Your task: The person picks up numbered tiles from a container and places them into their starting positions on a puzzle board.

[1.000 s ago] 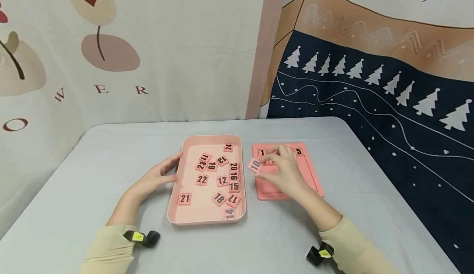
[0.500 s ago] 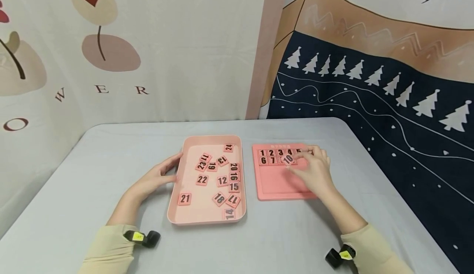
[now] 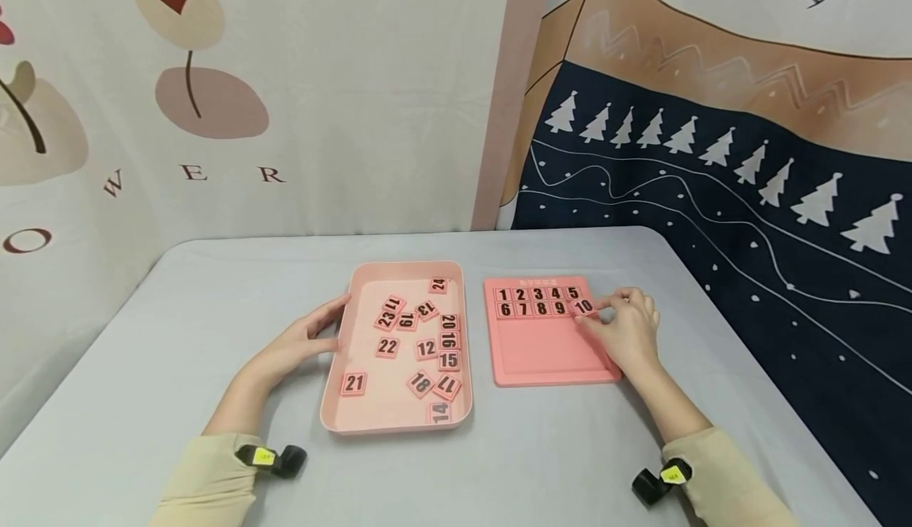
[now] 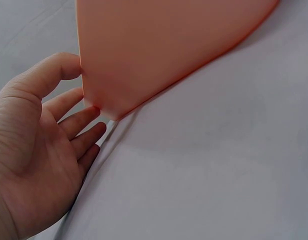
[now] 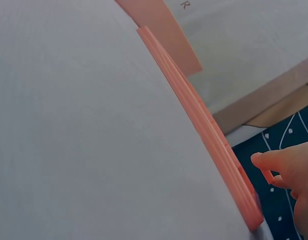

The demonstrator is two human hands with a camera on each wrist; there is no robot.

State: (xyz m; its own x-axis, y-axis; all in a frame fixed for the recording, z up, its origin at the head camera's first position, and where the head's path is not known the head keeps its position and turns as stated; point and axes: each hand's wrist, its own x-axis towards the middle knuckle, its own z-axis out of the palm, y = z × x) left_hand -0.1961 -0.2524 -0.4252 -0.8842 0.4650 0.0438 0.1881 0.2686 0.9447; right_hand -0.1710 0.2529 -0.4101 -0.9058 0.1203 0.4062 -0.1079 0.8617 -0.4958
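Observation:
Between thumb and fingertips my right hand (image 3: 630, 333) pinches the pink number tile 10 (image 3: 583, 307), slightly tilted, at the right end of the second row on the pink number board (image 3: 549, 353). Tiles 1 to 5 fill the top row; 6 to 9 (image 3: 533, 308) lie below them. The right wrist view shows the tile (image 5: 267, 176) edge-on under the fingers. My left hand (image 3: 292, 345) touches the left side of the light pink tray (image 3: 392, 404), thumb and relaxed fingers against its wall (image 4: 144, 45). Several loose number tiles (image 3: 427, 348) lie in the tray, turned various ways.
Both tray and board lie on a table with a pale grey cloth (image 3: 499, 464). A narrow strip of cloth separates them. Printed curtains (image 3: 356, 115) hang behind the table, and a dark tree-patterned cloth (image 3: 712, 218) hangs at the right.
My right hand has carried tile 10 rightward from beside the board's left edge, across the board, and lowered it to the right end of the second row. The left hand stays at the tray.

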